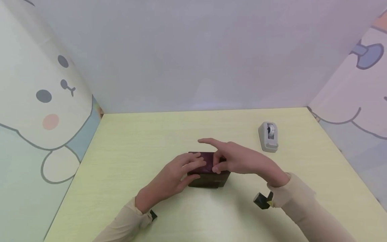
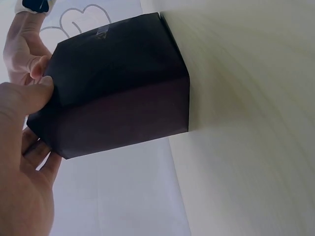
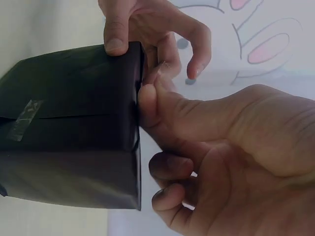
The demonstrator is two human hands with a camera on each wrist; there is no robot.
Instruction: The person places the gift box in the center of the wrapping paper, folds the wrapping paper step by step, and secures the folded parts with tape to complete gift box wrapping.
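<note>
A box wrapped in dark paper (image 1: 204, 180) sits in the middle of the table. My left hand (image 1: 181, 169) holds its upper left part, the thumb on the front face and the fingers over the top. At the top, my right hand (image 1: 234, 158) has thumb and a finger pinched together, with a small clear strip of tape (image 3: 164, 67) showing by their tips; its index finger stretches out above the box in the head view. Another piece of clear tape (image 3: 26, 120) lies across the paper seam on the front face.
A grey tape dispenser (image 1: 268, 137) stands on the table (image 1: 145, 131) to the right, behind my right forearm. A plain pale wall (image 1: 199, 60) rises at the back. Panels with cartoon animals (image 1: 42, 74) flank both sides.
</note>
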